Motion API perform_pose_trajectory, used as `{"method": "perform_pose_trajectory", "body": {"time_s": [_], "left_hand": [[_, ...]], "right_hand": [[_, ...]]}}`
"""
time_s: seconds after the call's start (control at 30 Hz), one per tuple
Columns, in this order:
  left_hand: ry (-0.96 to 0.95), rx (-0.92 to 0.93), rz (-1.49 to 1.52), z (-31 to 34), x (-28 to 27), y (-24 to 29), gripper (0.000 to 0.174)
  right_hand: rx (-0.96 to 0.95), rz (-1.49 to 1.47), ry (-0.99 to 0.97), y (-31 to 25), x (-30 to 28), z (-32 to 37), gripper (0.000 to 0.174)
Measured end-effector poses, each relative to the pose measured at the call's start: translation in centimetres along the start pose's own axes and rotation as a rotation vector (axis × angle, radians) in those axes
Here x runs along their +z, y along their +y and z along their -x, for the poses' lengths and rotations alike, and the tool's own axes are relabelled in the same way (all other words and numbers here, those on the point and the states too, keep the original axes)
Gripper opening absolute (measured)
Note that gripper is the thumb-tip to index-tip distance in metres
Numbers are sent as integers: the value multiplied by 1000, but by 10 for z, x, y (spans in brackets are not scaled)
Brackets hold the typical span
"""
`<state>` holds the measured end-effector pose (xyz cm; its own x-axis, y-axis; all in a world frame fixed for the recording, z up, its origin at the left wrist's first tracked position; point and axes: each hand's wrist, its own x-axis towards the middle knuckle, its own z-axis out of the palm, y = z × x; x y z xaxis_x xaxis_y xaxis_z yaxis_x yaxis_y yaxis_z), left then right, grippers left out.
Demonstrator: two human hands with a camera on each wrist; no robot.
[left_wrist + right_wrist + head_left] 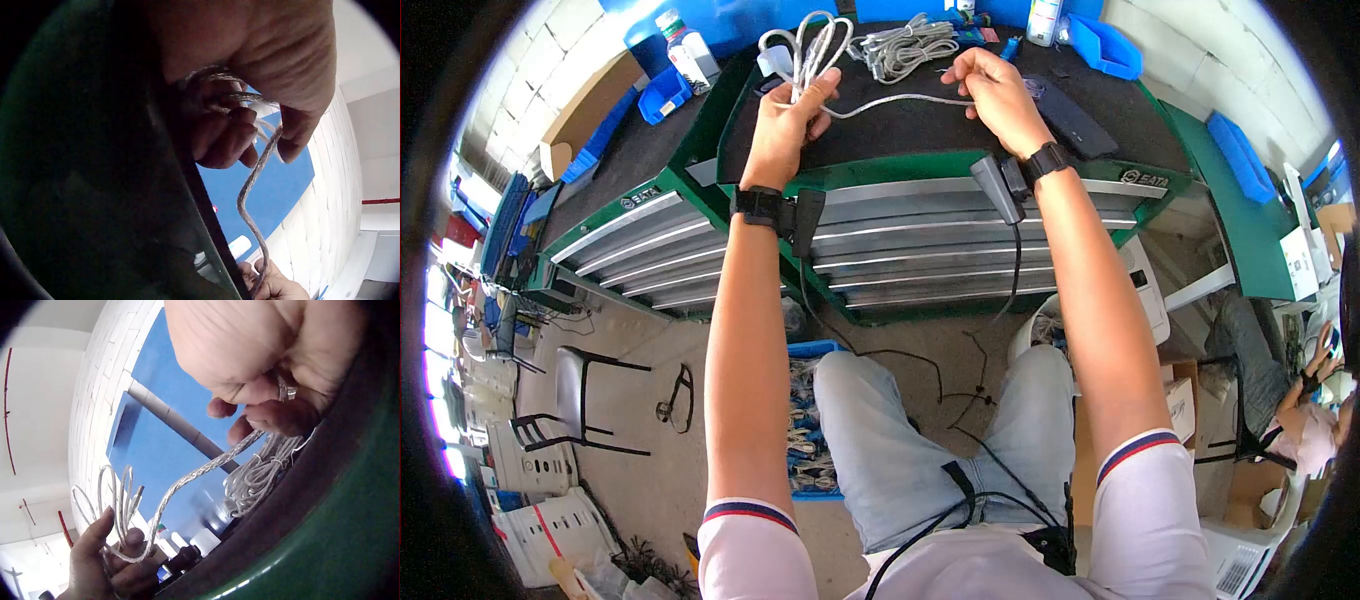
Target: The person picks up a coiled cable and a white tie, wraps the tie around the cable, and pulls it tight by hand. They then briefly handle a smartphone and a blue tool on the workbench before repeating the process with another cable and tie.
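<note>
A silvery braided cable (890, 99) runs between the two hands. My left hand (782, 125) grips several upright loops of it, thumb pressed across them. In the right wrist view these loops (103, 487) stand above the left hand (115, 562). The cable sags slightly on its way to my right hand (1002, 105), which holds its other part between curled fingers. Inside those fingers a shiny bit of the cable (287, 392) shows; the palm hides the rest. Behind, on the black mat (880, 135), lies a tied bundle of similar cable (905, 48).
A dark flat case (1072, 120) lies right of my right hand. Blue bins (1105, 45), a spray can (1043, 20) and a bottle (688, 50) stand around the bench. Green drawer cabinets (970, 240) are below. Another person (1315, 420) sits at far right.
</note>
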<state>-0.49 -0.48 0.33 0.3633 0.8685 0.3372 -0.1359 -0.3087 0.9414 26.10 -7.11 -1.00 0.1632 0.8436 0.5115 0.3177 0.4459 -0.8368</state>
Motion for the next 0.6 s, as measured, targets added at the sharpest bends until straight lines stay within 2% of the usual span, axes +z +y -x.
{"method": "perform_pose_trajectory", "body": {"time_s": [0.13, 0.23, 0.3, 0.37, 0.43, 0.5, 0.53, 0.6], "left_hand": [[-55, -1, 187, -4, -1, -3, 31], [-100, -20, 340, -5, -7, -4, 30], [-7, -19, 106, -4, 0, -4, 36], [1, 3, -111, -1, 7, -2, 43], [0, 25, -158, -3, 7, -5, 46], [-31, 28, -278, -4, 8, -4, 47], [-24, 32, -289, -3, 10, -2, 46], [-30, 29, -287, -1, 12, 2, 45]], "right_hand": [[41, 115, -93, -2, -2, 0, 20], [-20, 223, -187, -7, 0, 3, 31], [-41, 254, -213, -12, 3, 3, 33], [27, 141, -240, -17, 7, 3, 27], [-3, 127, -264, -21, 10, 5, 23], [-8, 122, -317, -18, 16, 6, 34], [-74, 227, -372, -19, 14, 6, 44], [-125, 248, -400, -18, 13, 5, 35]]}}
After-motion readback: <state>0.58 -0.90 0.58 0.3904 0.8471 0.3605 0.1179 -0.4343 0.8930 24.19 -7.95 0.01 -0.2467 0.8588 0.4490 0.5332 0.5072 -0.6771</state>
